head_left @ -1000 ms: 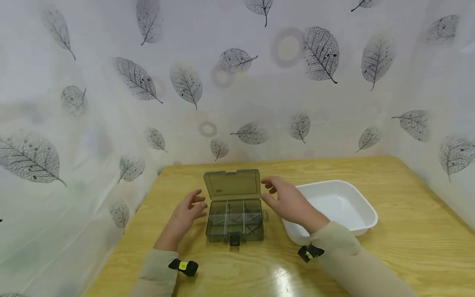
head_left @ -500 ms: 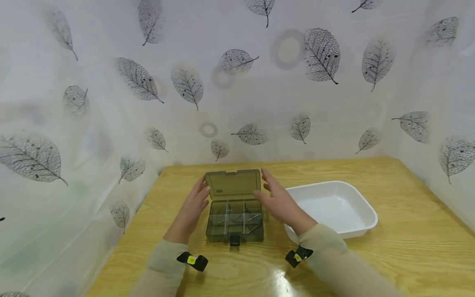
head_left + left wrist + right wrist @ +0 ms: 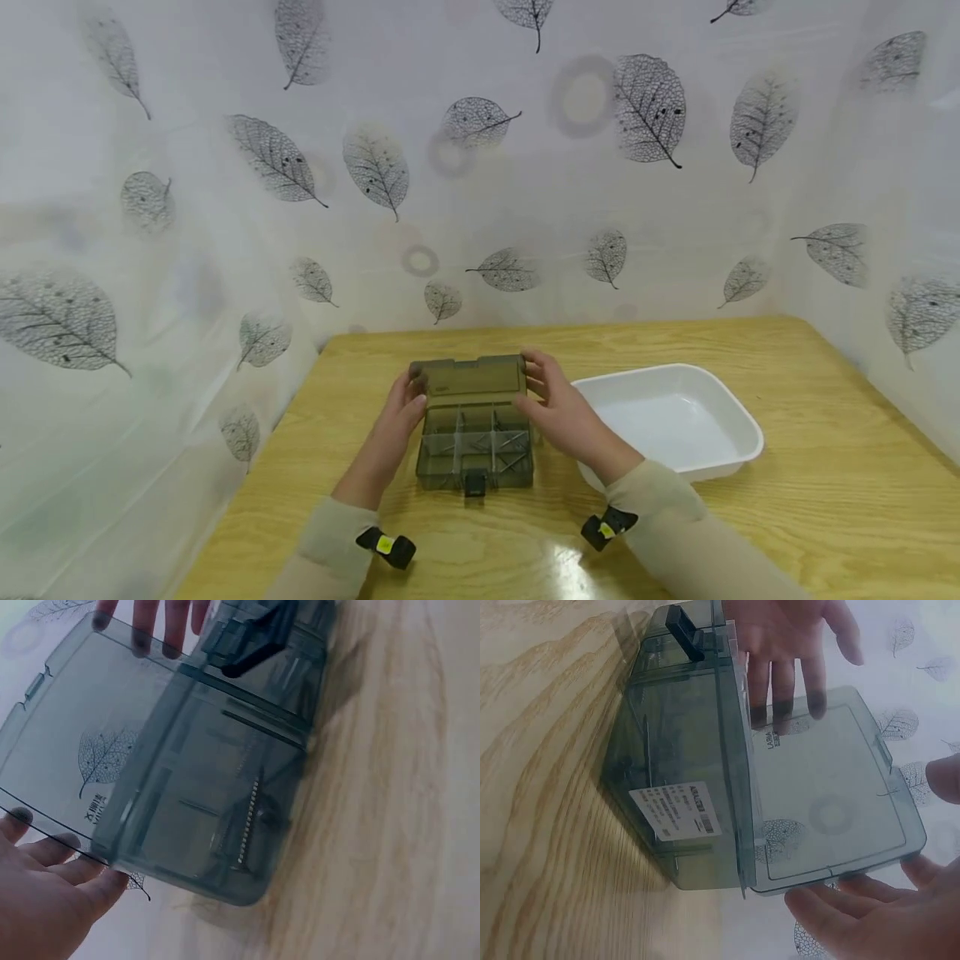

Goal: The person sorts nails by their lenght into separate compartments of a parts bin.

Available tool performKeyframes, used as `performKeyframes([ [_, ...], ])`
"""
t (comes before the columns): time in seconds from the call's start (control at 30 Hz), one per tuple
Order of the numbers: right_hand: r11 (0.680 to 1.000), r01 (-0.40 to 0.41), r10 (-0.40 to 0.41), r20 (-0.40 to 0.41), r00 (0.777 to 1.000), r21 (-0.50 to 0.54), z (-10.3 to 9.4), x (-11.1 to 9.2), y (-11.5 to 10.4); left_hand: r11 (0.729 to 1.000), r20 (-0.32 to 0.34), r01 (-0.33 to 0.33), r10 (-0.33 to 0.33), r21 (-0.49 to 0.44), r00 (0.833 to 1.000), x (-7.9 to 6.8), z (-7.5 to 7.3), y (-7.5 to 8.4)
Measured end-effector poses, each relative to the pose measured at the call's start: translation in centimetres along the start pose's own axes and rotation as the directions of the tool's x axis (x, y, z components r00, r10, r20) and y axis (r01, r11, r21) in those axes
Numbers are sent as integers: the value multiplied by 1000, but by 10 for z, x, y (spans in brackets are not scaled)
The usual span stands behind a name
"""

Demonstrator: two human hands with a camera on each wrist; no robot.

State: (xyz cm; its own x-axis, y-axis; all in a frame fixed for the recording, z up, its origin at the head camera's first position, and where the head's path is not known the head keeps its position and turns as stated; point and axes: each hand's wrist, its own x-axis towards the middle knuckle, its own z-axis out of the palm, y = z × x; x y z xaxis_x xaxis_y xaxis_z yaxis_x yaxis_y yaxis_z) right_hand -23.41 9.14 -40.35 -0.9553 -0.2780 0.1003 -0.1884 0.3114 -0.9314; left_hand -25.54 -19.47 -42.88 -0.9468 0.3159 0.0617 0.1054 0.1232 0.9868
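Observation:
A smoky translucent compartment box (image 3: 438, 480) stands on the table, its lid (image 3: 474, 382) raised and leaning forward over the back. Several thin metal pieces lie in the compartments, among them a threaded screw-like piece (image 3: 250, 821). My left hand (image 3: 388, 437) is at the lid's left side, its extended fingers touching the lid from behind. On the opposite side, my right hand (image 3: 570, 417) touches the lid's edge with loosely extended fingers; its thumb (image 3: 945, 778) is apart from the lid in the right wrist view. A dark latch (image 3: 475, 483) hangs at the box's front.
To the right stands a white plastic basin (image 3: 682, 429), partly behind my right forearm. The wooden table (image 3: 825, 500) meets a leaf-printed curtain (image 3: 555, 192) at the back and sides. A printed label (image 3: 677, 811) is stuck on the box.
Both hands have closed in on the lid's sides and now touch it. The lid has tipped forward from its more upright position. The box itself and the basin have stayed in place.

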Motion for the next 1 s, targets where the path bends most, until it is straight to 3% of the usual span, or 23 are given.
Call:
performKeyframes([
  [0.17, 995, 21, -15, 63, 998, -93, 0, -5, 1, 996, 13, -11, 10, 90, 1000, -9, -4, -5],
  [0.3, 976, 49, -25, 116, 993, -211, 1, -11, 2, 985, 60, -28, 18, 171, 998, -15, -10, -6],
  [0.43, 932, 96, -31, 187, 982, -349, 4, -15, 3, 940, 124, -80, 41, 332, 991, -20, -15, -5],
  [0.53, 852, 181, -60, 250, 966, -492, 9, -16, 5, 873, 187, -139, 56, 468, 981, -21, -16, -4],
  [0.67, 666, 330, -112, 347, 931, -669, 18, -15, 12, 766, 281, -230, 68, 601, 957, -20, -13, -4],
  [0.8, 500, 418, -132, 411, 902, -758, 27, -15, 17, 620, 369, -342, 90, 706, 925, -17, -4, -5],
  [0.87, 447, 433, -136, 419, 898, -783, 32, -14, 17, 546, 393, -374, 87, 750, 916, -16, 0, -4],
  [1.0, 386, 438, -137, 419, 898, -812, 40, -14, 16, 411, 409, -389, 44, 824, 912, -16, 10, -1],
])
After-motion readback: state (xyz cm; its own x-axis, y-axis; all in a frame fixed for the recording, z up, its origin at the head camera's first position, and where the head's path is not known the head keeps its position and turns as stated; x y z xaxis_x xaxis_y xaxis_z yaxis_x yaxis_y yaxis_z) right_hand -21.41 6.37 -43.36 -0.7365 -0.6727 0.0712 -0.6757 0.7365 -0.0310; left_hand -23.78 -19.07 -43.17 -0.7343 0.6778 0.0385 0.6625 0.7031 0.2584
